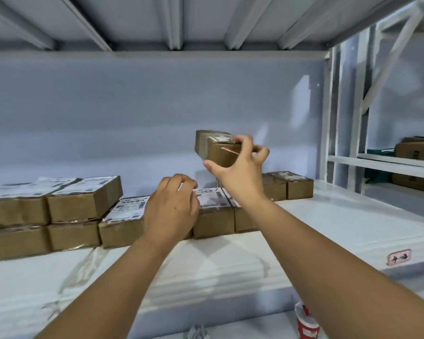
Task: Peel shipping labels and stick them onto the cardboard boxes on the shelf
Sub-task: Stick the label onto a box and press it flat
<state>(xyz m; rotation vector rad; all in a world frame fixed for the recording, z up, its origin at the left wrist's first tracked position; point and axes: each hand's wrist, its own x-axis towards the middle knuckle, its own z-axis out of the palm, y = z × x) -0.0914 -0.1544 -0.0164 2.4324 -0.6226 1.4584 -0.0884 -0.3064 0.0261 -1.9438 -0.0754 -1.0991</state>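
The right hand (238, 167) holds one cardboard box (216, 152) in the air above the white shelf (340, 221), well clear of the other boxes. The thumb presses the lower near edge and the fingers (242, 141) curl over the top, so the hand grips the box. The box is tilted, with a vertical corner turned toward the camera. Its top face points up and carries white label paper, and a thin red-edged strip crosses the near face. Its longer side seems to run from that corner off to the right behind the hand, though the hand hides much of it.

The left hand (174, 206) rests lower down on the row of boxes at the middle of the shelf, knuckles up and fingers curled. I cannot tell whether it pinches anything.

Just left of this hand lies a labelled box (125, 216), its long axis running away from the camera. Another box with a label (213, 216) lies just to the hand's right. A two-high stack of boxes (83, 209) stands at the far left, and two small boxes (289, 185) sit behind the right forearm. A red-and-white cup (306, 324) shows at the bottom edge.
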